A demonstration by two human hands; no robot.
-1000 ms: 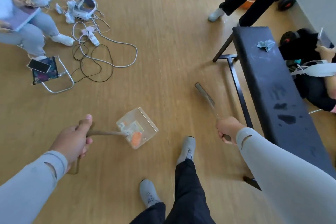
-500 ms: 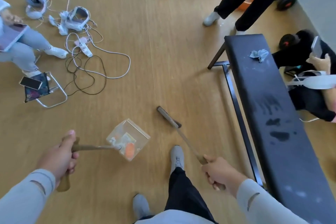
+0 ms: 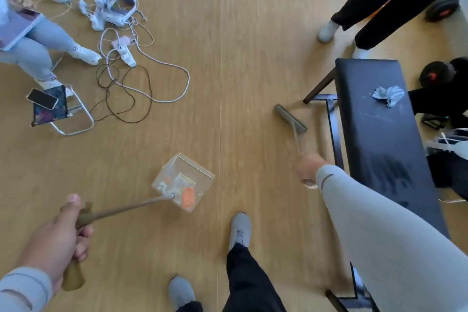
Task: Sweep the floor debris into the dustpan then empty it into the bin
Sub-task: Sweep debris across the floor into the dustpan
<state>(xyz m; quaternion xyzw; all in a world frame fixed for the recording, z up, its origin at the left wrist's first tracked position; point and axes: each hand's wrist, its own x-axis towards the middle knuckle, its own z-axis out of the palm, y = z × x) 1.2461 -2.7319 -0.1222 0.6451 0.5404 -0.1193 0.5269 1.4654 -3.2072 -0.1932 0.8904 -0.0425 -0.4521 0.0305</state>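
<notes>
Head view, the only one you have: your left hand (image 3: 54, 240) sits at the lower left of the frame, its fingers (image 3: 82, 234) clenched round the brown grip of the dustpan handle (image 3: 126, 209), thumb laid along the top. The handle runs up and right to the clear dustpan (image 3: 183, 181), just left of the frame's centre over the wooden floor (image 3: 228, 58); whether it touches the floor you cannot tell. Inside it lie debris (image 3: 186, 192): an orange piece, pale scraps and a yellowish wrapper.

Your right hand (image 3: 309, 168) is right of centre, grasping the thin broom handle (image 3: 297, 139), and the grey broom head (image 3: 290, 119) lies above it, near the foot of the black bench (image 3: 379, 134). A crumpled bluish paper (image 3: 388, 95) rests on the bench toward the upper right.

Your two grey shoes and dark trousers show at the bottom centre. At the upper left a tangle of cables (image 3: 126, 83) and white headsets spreads over the floor, beside a small folding stool (image 3: 60, 111) with a phone (image 3: 42, 99) on it. Other people's legs show at the upper left and upper right edges.
</notes>
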